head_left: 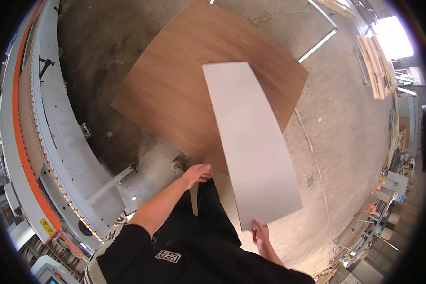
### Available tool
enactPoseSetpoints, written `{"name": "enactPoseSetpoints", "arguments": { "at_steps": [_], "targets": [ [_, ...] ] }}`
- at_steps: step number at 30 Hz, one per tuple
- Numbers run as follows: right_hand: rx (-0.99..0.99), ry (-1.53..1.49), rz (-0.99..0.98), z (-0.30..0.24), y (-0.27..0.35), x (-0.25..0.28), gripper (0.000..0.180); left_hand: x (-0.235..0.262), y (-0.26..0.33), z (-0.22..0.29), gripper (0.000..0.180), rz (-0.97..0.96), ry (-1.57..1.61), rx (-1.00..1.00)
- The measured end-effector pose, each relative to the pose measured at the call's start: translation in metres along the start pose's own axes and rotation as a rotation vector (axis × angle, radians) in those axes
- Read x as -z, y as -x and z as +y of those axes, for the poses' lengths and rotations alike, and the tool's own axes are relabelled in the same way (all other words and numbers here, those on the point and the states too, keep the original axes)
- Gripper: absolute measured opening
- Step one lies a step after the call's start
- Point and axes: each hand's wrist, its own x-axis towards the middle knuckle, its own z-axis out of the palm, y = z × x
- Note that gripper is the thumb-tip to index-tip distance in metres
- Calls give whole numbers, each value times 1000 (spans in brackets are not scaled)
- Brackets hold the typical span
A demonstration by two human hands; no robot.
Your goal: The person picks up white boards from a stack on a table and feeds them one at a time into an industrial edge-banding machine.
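Note:
A long light-grey panel (252,142) reaches away from me, with its far part in front of a large brown wood-grain board (170,85). My right hand (260,233) grips the panel at its near end, close to the left corner; the fingers under it are hidden. To the left of the panel, my left hand (197,175) is held over the near edge of the brown board. Its fingers are loosely stretched, slightly blurred, and nothing is in them. Whether the panel rests on the brown board or is held above it, I cannot tell.
A long grey machine (64,118) with an orange stripe runs along the left side, with a grey bar (110,183) sticking out toward me. Metal framing (319,45) stands at the far right. Wooden planks (375,66) and cluttered shelving (364,232) line the right side.

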Motion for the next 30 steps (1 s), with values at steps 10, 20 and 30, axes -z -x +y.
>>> {"name": "enactPoseSetpoints", "arguments": {
  "at_steps": [10, 20, 30],
  "targets": [
    [454, 20, 123, -49, 167, 108, 49, -119, -69, 25, 40, -15, 857, 19],
    [641, 802, -178, -150, 107, 166, 60, -108, 96, -26, 43, -26, 1006, -326],
    [482, 371, -361, -212, -119, -121, 70, -106, 279, -161, 50, 30, 1249, -890]
  ]
}}
